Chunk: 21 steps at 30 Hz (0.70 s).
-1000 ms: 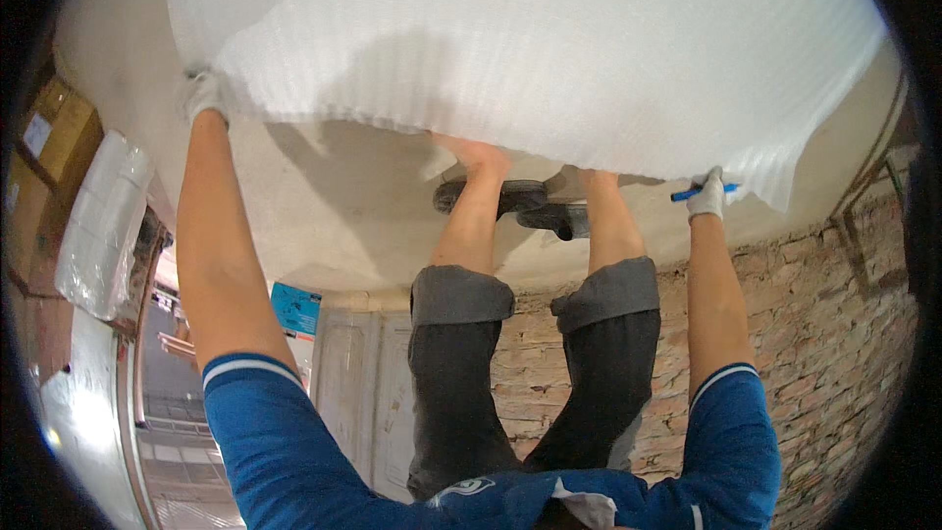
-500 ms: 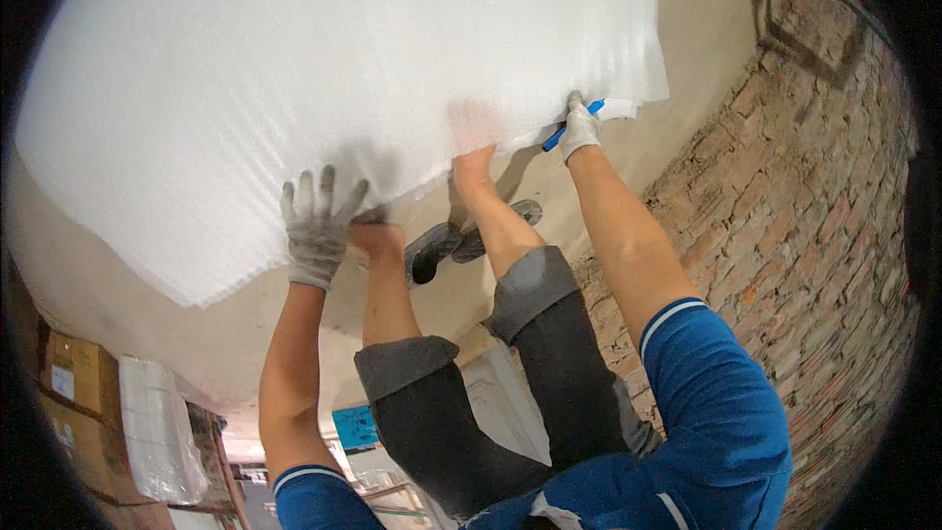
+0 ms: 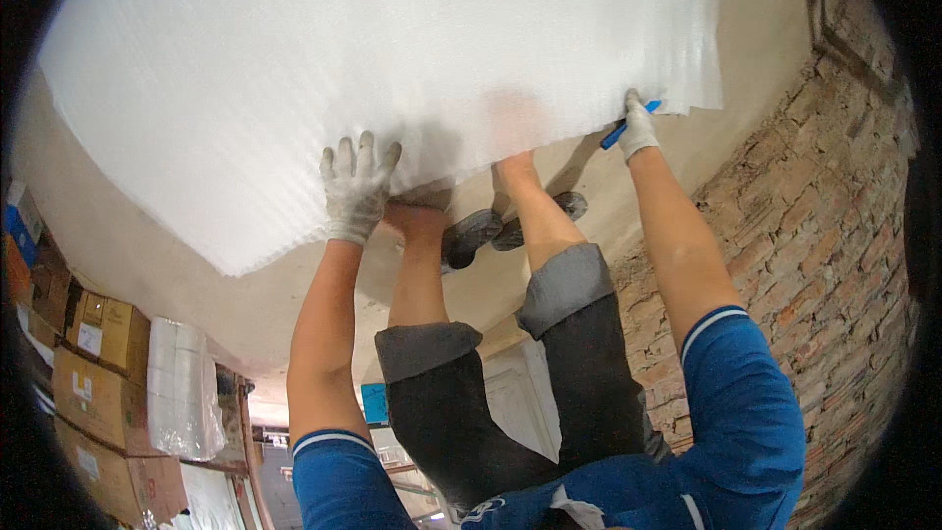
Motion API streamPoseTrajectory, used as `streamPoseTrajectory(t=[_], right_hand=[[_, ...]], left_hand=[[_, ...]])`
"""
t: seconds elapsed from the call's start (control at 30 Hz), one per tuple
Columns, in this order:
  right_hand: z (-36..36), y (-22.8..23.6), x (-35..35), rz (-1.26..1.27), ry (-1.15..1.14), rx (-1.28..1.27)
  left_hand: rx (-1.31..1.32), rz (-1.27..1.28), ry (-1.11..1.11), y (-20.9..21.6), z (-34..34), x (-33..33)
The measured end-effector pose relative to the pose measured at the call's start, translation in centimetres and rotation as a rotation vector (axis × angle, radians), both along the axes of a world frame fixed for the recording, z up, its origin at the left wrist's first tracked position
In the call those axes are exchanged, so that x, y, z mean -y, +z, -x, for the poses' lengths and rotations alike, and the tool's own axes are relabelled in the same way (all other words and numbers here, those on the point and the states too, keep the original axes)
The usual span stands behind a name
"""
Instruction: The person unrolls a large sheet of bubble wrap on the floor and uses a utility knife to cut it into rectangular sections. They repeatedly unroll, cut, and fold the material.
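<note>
A large white foam sheet lies spread over the floor, its near edge running across my feet. My left hand, in a pale glove, rests on the sheet near that edge with fingers spread. My right hand, also gloved, is closed around a slim blue utility knife at the sheet's near edge, close to its right corner. The blade cannot be made out. My right foot shows faintly through the sheet; the toes of my left foot are hidden near my left hand.
Dark slippers lie on the floor behind my feet. A rough brick wall rises on the right. Stacked cardboard boxes and a plastic-wrapped white bundle stand at the lower left. A metal frame is at the upper right.
The whole view has shifted, so sheet and hands appear farther right. Less of the white flap beside the knife shows. Both hands keep about the same place on the sheet.
</note>
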State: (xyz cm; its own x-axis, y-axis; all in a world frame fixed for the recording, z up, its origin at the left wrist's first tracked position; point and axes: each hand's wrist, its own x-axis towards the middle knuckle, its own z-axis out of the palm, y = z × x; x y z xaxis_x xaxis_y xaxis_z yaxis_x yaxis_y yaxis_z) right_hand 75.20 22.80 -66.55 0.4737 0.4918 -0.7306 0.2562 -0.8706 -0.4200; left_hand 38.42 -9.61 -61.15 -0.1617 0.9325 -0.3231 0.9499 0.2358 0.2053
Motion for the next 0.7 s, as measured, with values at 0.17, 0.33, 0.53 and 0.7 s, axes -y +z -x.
streamPoseTrajectory(t=[0.17,0.33,0.53,0.7], right_hand=[[0.1,1.8,0.0,0.019,-0.025,-0.006],[-0.9,2.5,0.3,0.104,0.01,-0.002],[-3.6,1.3,1.1,0.037,0.145,0.075],[-4.7,-0.6,0.4,0.025,0.11,0.044]], left_hand=[[0.104,0.108,0.022,-1.3,-1.1,2.8],[0.227,0.32,0.054,-2.2,-2.7,6.0],[0.299,0.425,0.075,-2.5,-3.3,6.0],[0.261,0.464,0.041,-1.7,-2.1,5.2]])
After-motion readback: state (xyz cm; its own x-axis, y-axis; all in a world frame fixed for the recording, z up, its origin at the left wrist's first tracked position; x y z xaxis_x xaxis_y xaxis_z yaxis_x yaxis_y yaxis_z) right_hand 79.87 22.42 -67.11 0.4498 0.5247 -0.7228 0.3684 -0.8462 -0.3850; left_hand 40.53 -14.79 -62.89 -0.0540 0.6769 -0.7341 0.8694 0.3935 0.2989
